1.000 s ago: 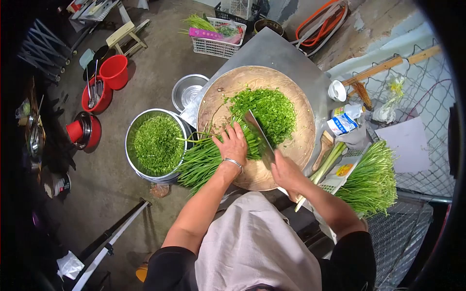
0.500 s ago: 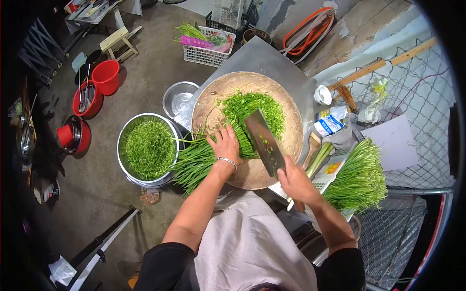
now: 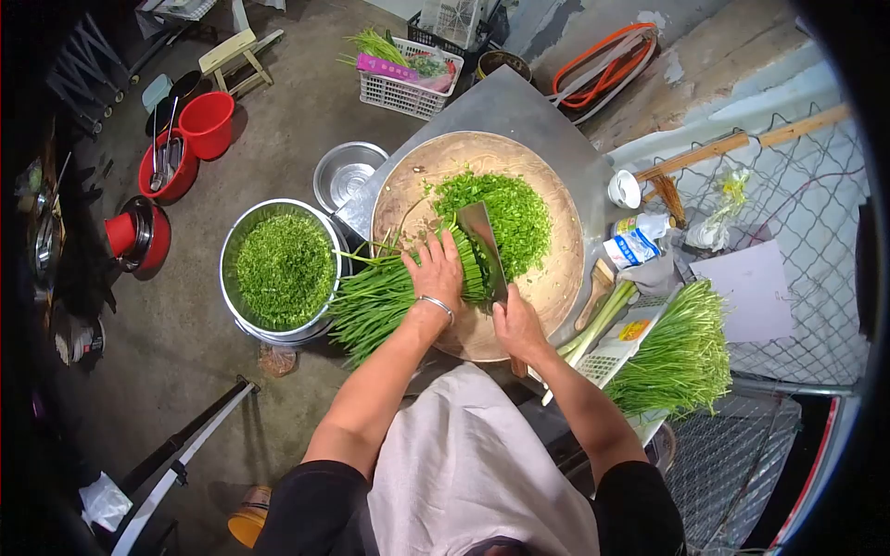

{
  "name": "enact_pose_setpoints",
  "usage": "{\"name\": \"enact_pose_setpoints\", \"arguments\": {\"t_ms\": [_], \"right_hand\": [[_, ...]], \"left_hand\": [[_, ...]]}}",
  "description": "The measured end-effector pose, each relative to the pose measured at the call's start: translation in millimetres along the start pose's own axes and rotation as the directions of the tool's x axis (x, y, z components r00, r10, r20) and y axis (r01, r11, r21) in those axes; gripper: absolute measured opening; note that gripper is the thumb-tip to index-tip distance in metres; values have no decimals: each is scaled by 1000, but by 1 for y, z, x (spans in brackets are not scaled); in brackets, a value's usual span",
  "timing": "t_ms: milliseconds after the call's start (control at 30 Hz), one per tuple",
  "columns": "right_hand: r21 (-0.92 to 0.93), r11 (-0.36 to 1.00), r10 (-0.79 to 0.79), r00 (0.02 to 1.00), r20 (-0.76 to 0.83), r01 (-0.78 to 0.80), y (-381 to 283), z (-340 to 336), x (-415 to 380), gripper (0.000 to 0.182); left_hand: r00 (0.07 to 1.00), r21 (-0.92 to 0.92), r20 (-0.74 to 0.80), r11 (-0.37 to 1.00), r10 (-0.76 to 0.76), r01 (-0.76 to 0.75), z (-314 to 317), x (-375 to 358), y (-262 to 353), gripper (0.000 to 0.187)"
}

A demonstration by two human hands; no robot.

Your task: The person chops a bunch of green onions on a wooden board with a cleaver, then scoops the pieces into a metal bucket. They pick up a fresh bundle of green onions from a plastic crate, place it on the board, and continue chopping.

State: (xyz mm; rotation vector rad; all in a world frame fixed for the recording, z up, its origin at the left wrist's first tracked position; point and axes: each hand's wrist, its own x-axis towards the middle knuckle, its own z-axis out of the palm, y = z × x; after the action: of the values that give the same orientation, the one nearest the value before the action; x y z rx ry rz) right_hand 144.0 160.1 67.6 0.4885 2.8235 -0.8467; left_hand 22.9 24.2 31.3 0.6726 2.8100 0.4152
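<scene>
My left hand (image 3: pixel 435 275) lies on a bunch of garlic chives (image 3: pixel 375 301), pressing it onto a round wooden chopping block (image 3: pixel 399 190). The leafy ends hang over the block's left edge. In my right hand (image 3: pixel 521 326) is the handle of a cleaver (image 3: pixel 484 241), closed in my fingers. Its broad blade stands close to upright at the cut end of the bunch, just right of my left fingertips. Beyond the blade lies a heap of chopped chives (image 3: pixel 514 218).
A metal pot (image 3: pixel 297 335) of chopped greens and an empty metal basin (image 3: pixel 345 167) stand left of the block. At the right are a basket (image 3: pixel 607 357) with uncut chives (image 3: pixel 681 347), a brush (image 3: pixel 595 292) and a white bowl (image 3: pixel 624 189). Red tubs (image 3: pixel 206 125) sit on the floor.
The cleaver has come left and down, from a tilted, raised position to the cut end of the bunch. My right hand moved left with it; my left hand still presses the chives.
</scene>
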Motion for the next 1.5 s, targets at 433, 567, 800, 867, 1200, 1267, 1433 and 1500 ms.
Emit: {"name": "enact_pose_setpoints", "arguments": {"t_ms": [433, 567, 800, 867, 1200, 1267, 1433, 1500], "right_hand": [[-65, 998, -4, 981, 194, 17, -36, -88, -29, 30], [-46, 998, -26, 970, 242, 38, -31, -81, -7, 32], [-83, 995, -44, 998, 34, 47, 1, 0, 22, 35], [20, 997, -70, 997, -18, 70, 13, 0, 19, 34], [-124, 990, -42, 974, 223, 71, -43, -98, -14, 35], [-124, 988, -56, 963, 263, 91, -35, -94, -7, 34], [-60, 993, -72, 943, 325, 97, -23, -67, 30, 37], [-50, 996, -55, 959, 278, 72, -12, -34, 39, 38]], "left_hand": [[999, 61, 41, 998, -20, 18, -13, -2, 1, 121], [1000, 74, -6, 997, 0, 0, 6, 6, -2, 87], [999, 33, -46, 999, 12, -10, -2, 0, -3, 93], [999, -38, -17, 999, 30, -30, -4, -7, -6, 104], [996, -15, -80, 999, 27, -28, 6, -1, -5, 112], [994, -20, -108, 999, 25, -27, 14, -1, -6, 103], [988, 69, -148, 997, 34, -24, 26, 6, -6, 102], [997, 21, -68, 999, 44, -42, 8, -1, -6, 105]]}}
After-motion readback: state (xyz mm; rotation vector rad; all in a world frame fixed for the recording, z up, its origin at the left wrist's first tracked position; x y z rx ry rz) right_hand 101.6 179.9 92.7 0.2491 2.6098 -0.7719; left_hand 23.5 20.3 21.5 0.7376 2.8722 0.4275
